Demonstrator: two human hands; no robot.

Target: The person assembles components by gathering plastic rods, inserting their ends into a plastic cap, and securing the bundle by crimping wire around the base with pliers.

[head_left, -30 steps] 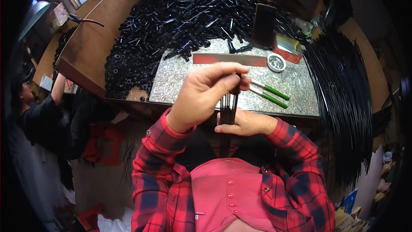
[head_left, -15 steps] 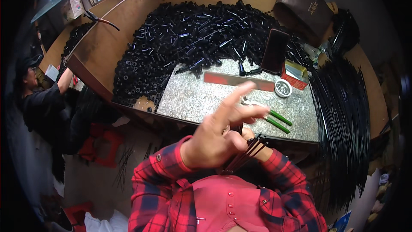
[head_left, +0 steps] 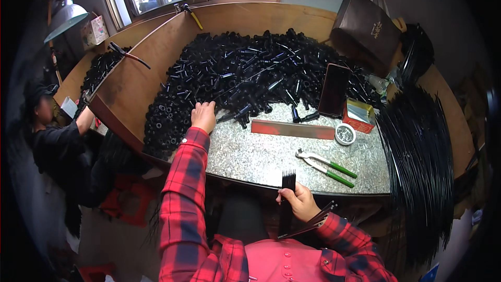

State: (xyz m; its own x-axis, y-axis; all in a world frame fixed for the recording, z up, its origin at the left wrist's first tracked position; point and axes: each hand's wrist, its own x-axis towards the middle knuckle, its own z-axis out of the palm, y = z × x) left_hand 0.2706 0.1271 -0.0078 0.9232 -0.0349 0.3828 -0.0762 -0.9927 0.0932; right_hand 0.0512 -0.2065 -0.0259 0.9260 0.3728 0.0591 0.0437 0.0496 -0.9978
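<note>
In the head view, the left hand [head_left: 204, 117] is resting at the near-left edge of a heap of small black parts [head_left: 235, 68], its fingers bent down; whether they are pinching anything, one cannot tell. The right hand [head_left: 303, 203] is pinching a comb-like black bundle [head_left: 288, 179] between thumb and fingers, its tines pointing up just off the worktop's front edge [head_left: 245, 177]. Thin black rods [head_left: 319, 220] are fanning out beside the right wrist; what is holding them is unclear. If that pinch is loosening, the bundle could be slipping toward the lap. A turning wrist might be knocking the rods askew. The left fingers, pressing into so tangled a heap, could be picking up several parts at once or sending some sliding across the worktop.
</note>
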